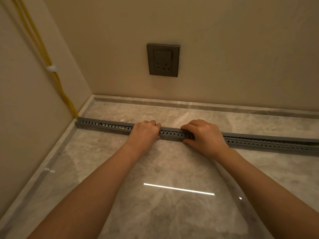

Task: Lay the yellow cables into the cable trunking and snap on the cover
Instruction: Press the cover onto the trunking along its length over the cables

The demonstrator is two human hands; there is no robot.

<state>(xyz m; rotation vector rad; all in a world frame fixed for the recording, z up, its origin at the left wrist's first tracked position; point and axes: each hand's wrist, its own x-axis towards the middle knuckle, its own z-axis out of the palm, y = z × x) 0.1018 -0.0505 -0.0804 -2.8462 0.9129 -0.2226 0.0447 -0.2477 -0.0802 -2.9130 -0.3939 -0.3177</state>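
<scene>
A long grey slotted cable trunking [170, 134] lies across the marble floor from the left wall to the right edge of view. Its grey cover [269, 136] sits on top along the length; to the right of my hands it looks slightly raised, with a dark gap under it. Yellow cables [44, 54] run down the left wall, held by a white clip [51, 68], and enter the trunking's left end. My left hand [144, 131] and my right hand [203, 133] both press down on the trunking's top, fingers curled over it, a short stretch apart.
A dark grey wall socket [163, 59] sits on the back wall above the trunking. A marble skirting [189, 104] runs along the back and left walls. The glossy marble floor [164, 169] reflects a ceiling light in front of me.
</scene>
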